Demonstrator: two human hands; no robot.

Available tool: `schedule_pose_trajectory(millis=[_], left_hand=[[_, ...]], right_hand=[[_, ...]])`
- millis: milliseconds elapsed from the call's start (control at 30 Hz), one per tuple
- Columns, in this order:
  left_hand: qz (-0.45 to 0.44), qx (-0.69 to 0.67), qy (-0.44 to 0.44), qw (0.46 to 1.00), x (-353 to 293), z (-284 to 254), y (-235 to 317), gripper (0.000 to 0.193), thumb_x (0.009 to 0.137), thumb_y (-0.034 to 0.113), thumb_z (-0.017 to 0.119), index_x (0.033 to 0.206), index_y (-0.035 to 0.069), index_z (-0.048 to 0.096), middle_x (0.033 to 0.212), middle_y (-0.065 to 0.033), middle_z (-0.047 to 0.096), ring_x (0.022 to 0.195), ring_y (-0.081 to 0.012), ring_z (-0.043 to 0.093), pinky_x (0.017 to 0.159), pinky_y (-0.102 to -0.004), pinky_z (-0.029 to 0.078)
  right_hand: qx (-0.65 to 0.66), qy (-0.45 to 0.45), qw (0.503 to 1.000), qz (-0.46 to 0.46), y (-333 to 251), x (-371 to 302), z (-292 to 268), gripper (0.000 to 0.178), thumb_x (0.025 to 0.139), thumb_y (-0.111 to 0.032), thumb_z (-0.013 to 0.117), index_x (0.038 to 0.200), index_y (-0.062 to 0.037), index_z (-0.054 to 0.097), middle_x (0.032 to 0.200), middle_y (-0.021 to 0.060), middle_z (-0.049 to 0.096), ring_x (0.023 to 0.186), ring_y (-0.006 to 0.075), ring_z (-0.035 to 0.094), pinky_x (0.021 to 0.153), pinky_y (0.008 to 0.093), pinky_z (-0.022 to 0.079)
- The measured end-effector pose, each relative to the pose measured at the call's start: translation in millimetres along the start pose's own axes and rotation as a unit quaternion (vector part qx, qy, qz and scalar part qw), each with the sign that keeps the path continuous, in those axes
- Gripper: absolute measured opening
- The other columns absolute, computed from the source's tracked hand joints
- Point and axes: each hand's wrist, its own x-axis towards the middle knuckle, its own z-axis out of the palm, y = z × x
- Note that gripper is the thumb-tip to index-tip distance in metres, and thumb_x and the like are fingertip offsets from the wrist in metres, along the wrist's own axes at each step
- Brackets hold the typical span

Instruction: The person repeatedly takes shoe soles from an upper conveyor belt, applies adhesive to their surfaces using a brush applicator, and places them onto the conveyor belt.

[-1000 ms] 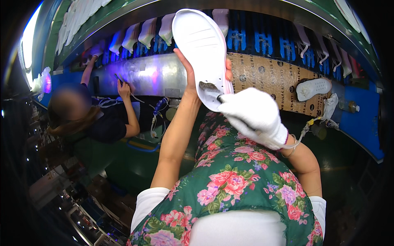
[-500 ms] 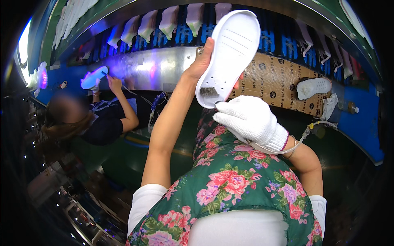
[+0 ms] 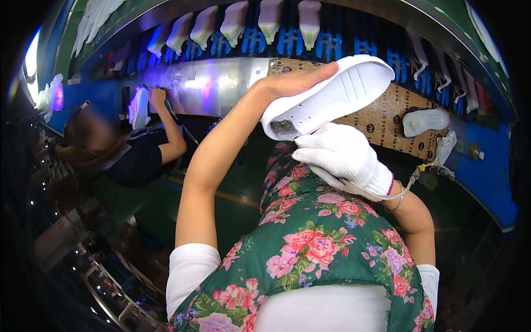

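A white shoe sole [image 3: 345, 87] is held in front of me, its hollow side toward me and its toe leaning up to the right. My bare left hand [image 3: 298, 83] is closed round its far left edge, the fingers hidden behind it. In a white knit glove, my right hand [image 3: 345, 152] pinches a brush by the near heel end. The brush's dark bristles [image 3: 284, 127] lie against the inside of the heel; its handle is mostly hidden by the glove. A thin clear tube [image 3: 408, 187] runs alongside my right wrist.
Ahead runs a line of blue racks [image 3: 290, 41] with pale shoe parts [image 3: 310, 22] on them. Printed cardboard [image 3: 381, 113] covers the ledge, bearing another white sole [image 3: 425, 122]. A crumpled white cloth [image 3: 445, 146] and a small bottle [image 3: 470, 150] are at right. A co-worker [image 3: 135, 146] handles a sole at left.
The sole has tipped from nearly upright toward the right and come lower, my left hand turning with it. The brush stays at the heel. The co-worker's sole has turned, and the racked parts have shifted.
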Motion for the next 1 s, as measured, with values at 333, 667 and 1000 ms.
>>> schedule_pose_trajectory(millis=[333,667,1000], left_hand=[[-0.088,0.183,-0.091,0.975,-4.6,2.6,33.1,0.106,0.086,0.088,0.036,0.149,0.004,0.047,0.152,-0.0248,0.045,0.142,-0.0361,0.043,0.115,-0.0419,0.037],[-0.090,0.229,-0.125,0.961,6.8,-4.3,26.3,0.109,0.084,0.091,0.035,0.148,0.004,0.050,0.153,-0.0257,0.043,0.143,-0.0394,0.041,0.117,-0.0449,0.034],[-0.084,0.296,-0.080,0.948,19.6,-9.7,12.9,0.110,0.083,0.092,0.031,0.150,0.005,0.047,0.155,-0.0241,0.042,0.144,-0.0385,0.041,0.116,-0.0442,0.035]], right_hand=[[0.008,0.002,0.999,0.042,8.7,-4.0,-5.0,0.026,0.077,-0.005,0.079,0.102,-0.0127,0.075,0.101,0.0089,0.075,0.089,0.0293,0.072,0.079,0.0373,0.055],[0.052,0.029,0.991,0.124,8.5,0.5,-7.4,0.020,0.081,-0.007,0.079,0.100,-0.0114,0.077,0.093,0.0071,0.074,0.087,0.0229,0.073,0.080,0.0340,0.057],[0.077,0.040,0.988,0.127,6.8,-2.8,-10.5,0.022,0.079,-0.003,0.078,0.098,-0.0130,0.075,0.094,0.0068,0.074,0.087,0.0273,0.072,0.078,0.0352,0.056]])
